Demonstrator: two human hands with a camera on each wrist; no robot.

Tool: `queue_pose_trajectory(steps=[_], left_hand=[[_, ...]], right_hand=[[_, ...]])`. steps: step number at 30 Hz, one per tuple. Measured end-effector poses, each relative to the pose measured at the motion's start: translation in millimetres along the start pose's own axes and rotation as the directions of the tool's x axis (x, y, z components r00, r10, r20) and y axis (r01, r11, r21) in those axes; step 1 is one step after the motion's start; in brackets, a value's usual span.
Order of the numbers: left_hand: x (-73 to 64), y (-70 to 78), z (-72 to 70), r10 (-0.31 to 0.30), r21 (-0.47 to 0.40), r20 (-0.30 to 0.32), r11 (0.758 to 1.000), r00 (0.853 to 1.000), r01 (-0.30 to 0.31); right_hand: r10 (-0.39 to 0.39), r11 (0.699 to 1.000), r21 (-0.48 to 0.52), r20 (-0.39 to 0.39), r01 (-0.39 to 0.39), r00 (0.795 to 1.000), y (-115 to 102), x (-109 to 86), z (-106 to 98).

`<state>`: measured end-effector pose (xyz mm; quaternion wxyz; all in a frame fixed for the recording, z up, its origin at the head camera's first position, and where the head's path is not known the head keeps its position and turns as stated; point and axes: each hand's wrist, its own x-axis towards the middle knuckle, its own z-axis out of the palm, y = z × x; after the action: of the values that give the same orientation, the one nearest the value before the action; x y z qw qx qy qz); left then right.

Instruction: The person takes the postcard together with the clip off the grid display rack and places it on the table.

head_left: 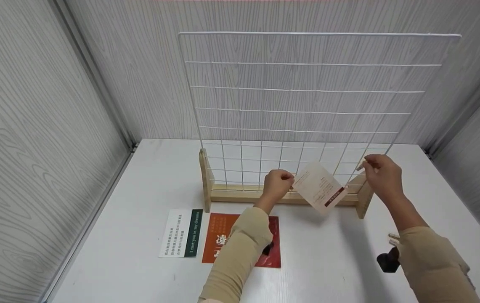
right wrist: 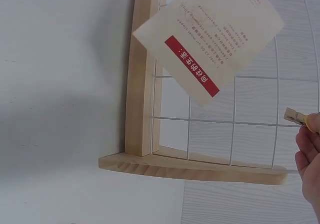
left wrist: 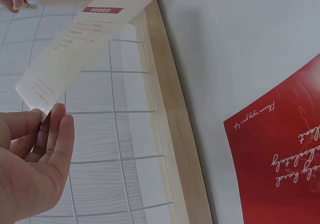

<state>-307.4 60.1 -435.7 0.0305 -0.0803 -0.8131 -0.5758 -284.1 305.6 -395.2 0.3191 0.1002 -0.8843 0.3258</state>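
My left hand [head_left: 277, 185] pinches one corner of a cream card [head_left: 319, 187] with red print and a dark red band. The card is tilted in front of the lower part of a white wire grid [left wrist: 116, 134]. At the grid's right side, my right hand [head_left: 383, 174] holds a small wooden clothespin [right wrist: 295, 116] between thumb and fingers. A gap separates the clothespin from the card. In the right wrist view only part of the right hand [right wrist: 311, 151] shows, at the right edge.
The grid stands in a wooden base [head_left: 240, 196]. On the white table lie a white-and-green card [head_left: 179, 233], an orange card [head_left: 214, 231] and a red card [left wrist: 280, 149], partly behind the left sleeve. A black object [head_left: 388, 261] and clothespins [head_left: 393, 238] lie near the right sleeve.
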Motion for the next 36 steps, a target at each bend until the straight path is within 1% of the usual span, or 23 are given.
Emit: queue_pose_trajectory(steps=[7, 12, 14, 19, 22, 25, 31, 36], left_hand=[[-2.0, -5.4, -0.7, -0.019, 0.017, 0.001, 1.0, 1.0, 0.019], [-4.2, -11.1, -0.2, -0.02, 0.012, 0.013, 1.0, 1.0, 0.02], [-4.9, -12.9, 0.1, -0.031, 0.01, 0.018, 0.999, 0.999, 0.031], [-7.1, -17.3, 0.4, -0.069, 0.051, 0.027, 0.996, 0.997, 0.068], [-8.7, -23.5, 2.0, -0.064, 0.075, 0.032, 0.995, 0.997, 0.062], [-11.0, -29.8, 4.7, -0.072, 0.066, 0.047, 0.995, 0.996, 0.069], [-16.3, -39.5, 9.5, -0.107, 0.003, 0.073, 0.994, 0.992, 0.107], [-20.6, -48.0, 12.0, -0.149, -0.012, 0.088, 0.989, 0.985, 0.15]], right_hand=[[0.006, 1.0, 0.0, 0.005, -0.006, 1.0, 10.8, -10.1, 2.1], [0.005, 1.0, 0.002, -0.006, -0.005, 1.0, 19.6, -20.6, 3.6], [0.012, 1.0, -0.006, -0.004, -0.012, 1.0, 23.5, -25.1, 3.7], [0.077, 0.997, -0.022, 0.024, -0.076, 0.997, 33.3, -37.5, 3.6], [0.111, 0.993, -0.034, 0.036, -0.11, 0.993, 41.0, -46.1, 3.1], [0.138, 0.989, -0.062, 0.035, -0.136, 0.99, 50.6, -55.3, 1.7], [0.163, 0.983, -0.089, 0.019, -0.161, 0.986, 67.7, -69.5, -3.5], [0.208, 0.972, -0.118, 0.044, -0.201, 0.977, 77.6, -78.5, -9.8]])
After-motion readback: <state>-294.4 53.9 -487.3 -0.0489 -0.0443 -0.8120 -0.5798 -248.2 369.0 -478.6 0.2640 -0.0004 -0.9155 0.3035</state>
